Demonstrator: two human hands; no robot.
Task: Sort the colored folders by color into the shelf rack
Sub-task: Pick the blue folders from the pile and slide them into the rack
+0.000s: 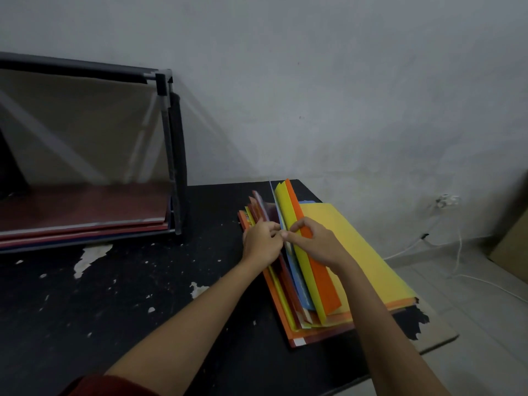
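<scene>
Two hands, left hand (261, 242) and right hand (310, 241), are pinching folders (311, 270) at 4 o'clock, flipping through colors. Next, I think, one is getting pulled toward the shelf rack (85, 155) at 10 o'clock.

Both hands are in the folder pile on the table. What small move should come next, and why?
Probably draw one red folder out with the left hand. The right hand holds the blue folder, yellow folder and orange folder tipped up, which bares the red ones at the left hand's fingers, and the rack already holds red folders.
</scene>
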